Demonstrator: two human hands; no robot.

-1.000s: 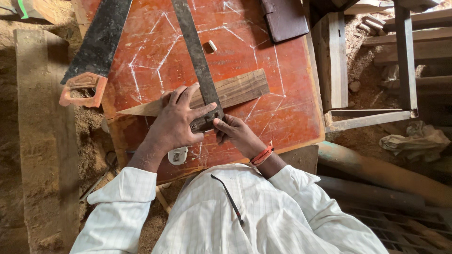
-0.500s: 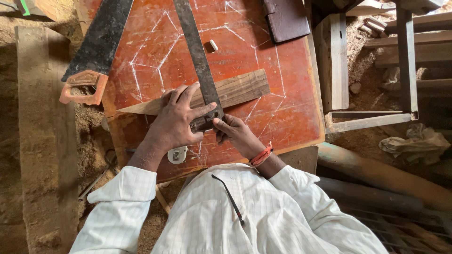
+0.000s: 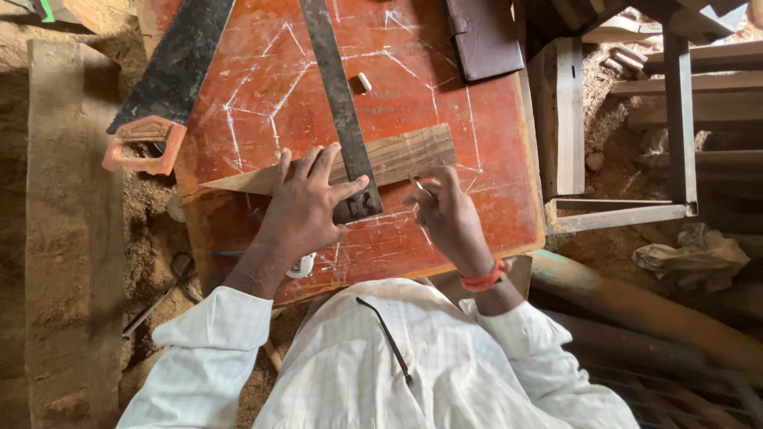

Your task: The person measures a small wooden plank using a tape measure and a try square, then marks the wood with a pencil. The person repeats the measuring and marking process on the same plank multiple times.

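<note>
We see a rough, matt wooden strip [image 3: 381, 159] under a dull, perhaps rusted metal square [image 3: 338, 103] on the scuffed red tabletop [image 3: 493, 199].

On the red chalk-marked table [image 3: 493, 143], bare room lies right of the tapered wooden strip [image 3: 397, 159] and along the near edge. The long dark metal square [image 3: 342, 111] crosses the middle; the rusty handsaw [image 3: 171, 71] blocks the left, the brown wallet [image 3: 485, 36] the far right corner.

I see soft, even daylight on the red tabletop [image 3: 485, 191], deep shadow toward 12 and 4 o'clock, edges slightly bowed, focus sharp at centre.
</note>
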